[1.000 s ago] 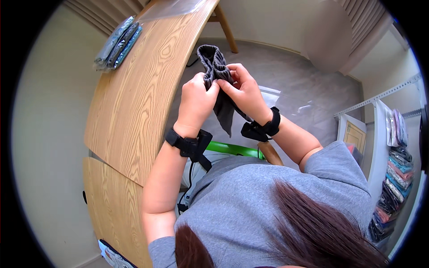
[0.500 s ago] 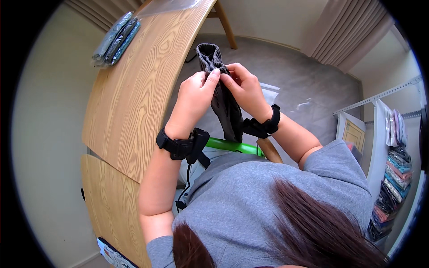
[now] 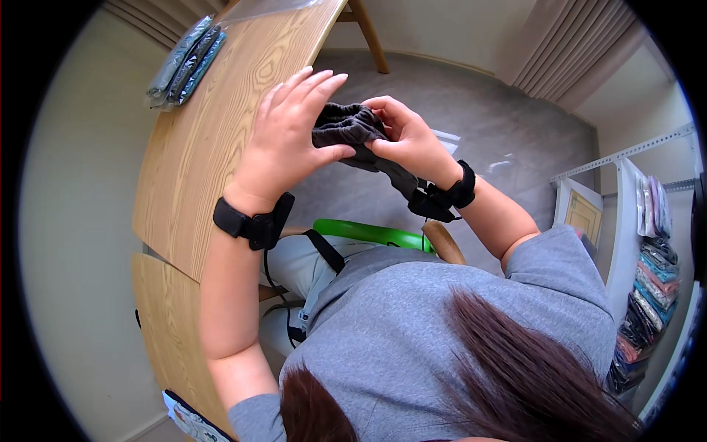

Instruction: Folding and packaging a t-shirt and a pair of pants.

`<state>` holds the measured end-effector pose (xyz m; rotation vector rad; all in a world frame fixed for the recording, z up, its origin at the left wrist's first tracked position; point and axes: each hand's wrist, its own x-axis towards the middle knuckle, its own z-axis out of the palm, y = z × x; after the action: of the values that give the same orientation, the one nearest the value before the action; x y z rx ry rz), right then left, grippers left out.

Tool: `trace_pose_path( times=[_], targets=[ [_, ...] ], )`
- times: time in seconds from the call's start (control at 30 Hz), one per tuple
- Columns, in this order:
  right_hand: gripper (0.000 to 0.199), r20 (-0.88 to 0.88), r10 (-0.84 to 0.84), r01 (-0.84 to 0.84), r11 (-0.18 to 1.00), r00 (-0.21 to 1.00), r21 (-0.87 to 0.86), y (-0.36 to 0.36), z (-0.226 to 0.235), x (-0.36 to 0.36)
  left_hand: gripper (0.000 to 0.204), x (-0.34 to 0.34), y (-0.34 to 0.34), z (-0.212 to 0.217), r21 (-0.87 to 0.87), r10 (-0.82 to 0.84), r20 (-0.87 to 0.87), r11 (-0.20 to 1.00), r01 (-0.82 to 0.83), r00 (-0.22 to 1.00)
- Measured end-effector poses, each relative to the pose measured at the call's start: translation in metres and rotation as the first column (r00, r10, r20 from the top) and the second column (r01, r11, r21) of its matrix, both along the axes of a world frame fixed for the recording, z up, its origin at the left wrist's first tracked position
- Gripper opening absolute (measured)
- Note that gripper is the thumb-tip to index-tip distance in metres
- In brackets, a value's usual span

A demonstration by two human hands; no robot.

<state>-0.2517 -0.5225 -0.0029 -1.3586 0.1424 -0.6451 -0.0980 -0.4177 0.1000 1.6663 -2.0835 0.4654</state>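
A dark grey garment (image 3: 345, 127) with a gathered, elastic-looking band hangs in front of me, just off the table's right edge. My right hand (image 3: 409, 140) pinches the band's right end between thumb and fingers. The rest of the cloth slopes down toward my right wrist, partly behind that hand. On the band's left side is my left hand (image 3: 283, 136), its fingers stretched out and pointing away from me. Its thumb lies at the garment's lower edge; whether it presses on the cloth I cannot tell.
To my left runs a wooden table (image 3: 213, 162), with several plastic-wrapped folded garments (image 3: 184, 62) and clear plastic film (image 3: 272, 9) at its far end. A green curved seat edge (image 3: 368, 233) and wooden armrest (image 3: 443, 241) are near my lap. Shelves at right hold packaged clothes (image 3: 652, 295).
My left hand has let go of the band, opened and moved left. The garment's band has turned sideways and its hanging part has swung right, while my right hand keeps its hold.
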Motion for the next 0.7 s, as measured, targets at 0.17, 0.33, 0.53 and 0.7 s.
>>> trace_pose_path(
  times=[0.17, 0.33, 0.53, 0.7],
  targets=[
    [0.045, 0.082, -0.013, 0.020, 0.996, 0.997, -0.084, -0.005, -0.001, 0.001, 0.038, 0.005, -0.001, -0.015, 0.305, 0.135, -0.079, 0.946, -0.105, 0.988],
    [0.047, -0.049, -0.158, 0.124, 0.904, 0.986, -0.410, -0.028, -0.008, -0.015, 0.030, 0.006, -0.004, -0.013, 0.300, 0.096, -0.143, 0.953, -0.049, 0.985],
    [0.042, -0.276, -0.273, 0.082, 0.832, 0.922, -0.549, -0.048, -0.093, -0.035, 0.029, -0.001, 0.003, 0.034, 0.351, 0.060, -0.080, 0.936, -0.028, 0.995],
    [0.050, -0.377, -0.181, -0.025, 0.876, 0.908, -0.482, -0.026, -0.152, -0.033, 0.028, -0.002, 0.013, 0.068, 0.293, 0.072, 0.002, 0.954, -0.069, 0.997]
  ],
)
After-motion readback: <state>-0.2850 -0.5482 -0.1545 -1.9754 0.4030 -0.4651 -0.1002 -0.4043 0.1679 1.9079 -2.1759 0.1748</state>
